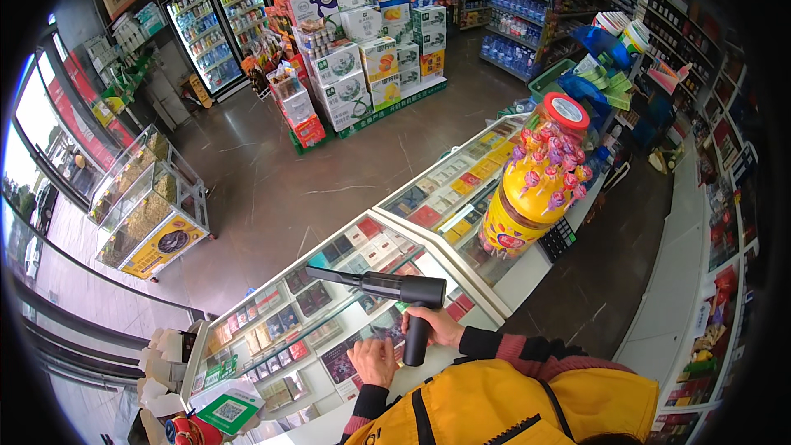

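Observation:
My right hand [438, 325] is wrapped round the upright grip of a black handheld vacuum cleaner [405, 288]. The cleaner's long narrow nozzle [334, 275] points left above a glass-topped display counter [372, 218]. Beside the grip, my left hand [375, 361] is low over the glass, its fingers loosely bent and slightly apart, with nothing seen in it. Whether it touches the glass is hard to tell. Flat coloured packs [315, 298] lie in rows beneath the glass.
A large yellow lollipop jar [527, 189] stands on the adjoining counter, near a calculator [558, 239]. A green code card [231, 412] is at the counter's left end. Shelves [700, 338] line my right. Across the floor are stacked drink cartons [338, 66] and a wheeled bin [152, 214].

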Motion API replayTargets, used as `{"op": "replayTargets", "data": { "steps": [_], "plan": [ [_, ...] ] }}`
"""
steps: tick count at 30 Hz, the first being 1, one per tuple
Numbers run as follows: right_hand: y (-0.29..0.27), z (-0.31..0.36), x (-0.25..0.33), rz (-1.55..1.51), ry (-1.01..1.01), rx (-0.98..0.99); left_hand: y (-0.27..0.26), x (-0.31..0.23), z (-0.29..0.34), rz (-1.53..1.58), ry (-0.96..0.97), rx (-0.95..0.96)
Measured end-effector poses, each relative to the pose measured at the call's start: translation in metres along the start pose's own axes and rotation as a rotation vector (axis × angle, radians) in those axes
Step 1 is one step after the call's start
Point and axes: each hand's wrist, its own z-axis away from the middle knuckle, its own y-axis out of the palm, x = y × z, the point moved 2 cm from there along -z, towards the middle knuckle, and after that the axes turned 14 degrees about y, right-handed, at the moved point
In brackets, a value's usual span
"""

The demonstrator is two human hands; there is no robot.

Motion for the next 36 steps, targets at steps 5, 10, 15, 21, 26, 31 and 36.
{"op": "replayTargets", "data": {
  "steps": [5,10,15,21,26,31,36],
  "plan": [
    [0.001,0.0,0.001,0.011,-0.043,0.031,0.0,0.0,-0.001,-0.01,-0.012,0.04],
    [0.0,-0.002,0.0,-0.032,0.006,0.023,0.001,0.003,0.003,0.01,-0.03,0.048],
    [0.006,0.021,0.01,-0.029,-0.042,0.048,-0.009,-0.008,0.018,0.066,-0.041,-0.006],
    [0.01,0.068,0.025,0.215,-0.288,-0.041,-0.015,-0.031,0.038,0.123,-0.045,-0.032],
    [0.004,0.09,0.02,0.16,-0.304,-0.069,-0.014,-0.045,0.043,0.151,-0.007,-0.007],
    [-0.007,0.124,0.007,0.15,-0.389,-0.149,-0.015,-0.061,0.048,0.184,0.05,0.016],
    [-0.026,0.185,-0.013,0.151,-0.48,-0.29,-0.006,-0.086,0.05,0.225,0.159,0.043]
  ]
}}
